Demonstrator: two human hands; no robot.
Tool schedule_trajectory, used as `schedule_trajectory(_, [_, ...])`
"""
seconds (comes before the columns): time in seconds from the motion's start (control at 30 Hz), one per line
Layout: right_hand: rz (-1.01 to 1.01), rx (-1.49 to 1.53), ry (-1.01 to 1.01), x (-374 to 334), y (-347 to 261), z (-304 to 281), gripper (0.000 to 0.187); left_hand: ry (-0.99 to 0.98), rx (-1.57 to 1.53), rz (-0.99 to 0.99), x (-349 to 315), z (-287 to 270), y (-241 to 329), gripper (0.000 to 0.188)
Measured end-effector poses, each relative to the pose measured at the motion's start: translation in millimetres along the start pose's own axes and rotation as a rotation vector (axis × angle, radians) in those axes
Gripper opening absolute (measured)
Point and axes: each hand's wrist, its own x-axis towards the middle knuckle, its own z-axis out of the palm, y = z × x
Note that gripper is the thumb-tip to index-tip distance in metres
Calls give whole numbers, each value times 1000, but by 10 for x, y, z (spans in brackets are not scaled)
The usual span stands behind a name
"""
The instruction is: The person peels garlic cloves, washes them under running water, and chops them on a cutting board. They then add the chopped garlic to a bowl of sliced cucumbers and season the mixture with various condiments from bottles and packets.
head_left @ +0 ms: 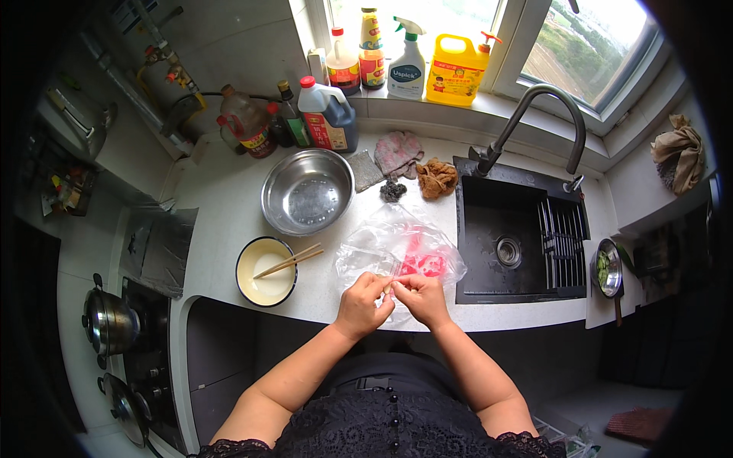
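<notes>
Where bag edge bunches up, left hand (363, 305) and right hand (424, 299) meet, fingers curled, thumbs and fingertips pinching film. Clear plastic bag (406, 246), red print, on white counter (217, 229) left of black sink (496, 217); gathered part toward person's torso, loose film fanning toward window (427, 15), long axis unclear in crumple. Cream bowl (245, 269): pale contents, chopsticks (294, 261) slanting over right rim. Steel basin (279, 197): contents unclear, glare. Small steel bowl (615, 276): green vegetable pieces (603, 263).
</notes>
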Motion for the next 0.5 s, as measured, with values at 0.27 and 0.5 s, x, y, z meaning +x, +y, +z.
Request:
schedule_trajectory(0.27, [-4, -3, 2, -27, -99, -34, 17, -4, 1, -41, -32, -5, 8, 31])
schedule_trajectory(0.5, [-194, -182, 62, -74, -146, -34, 14, -28, 60, -52, -29, -21, 40, 30])
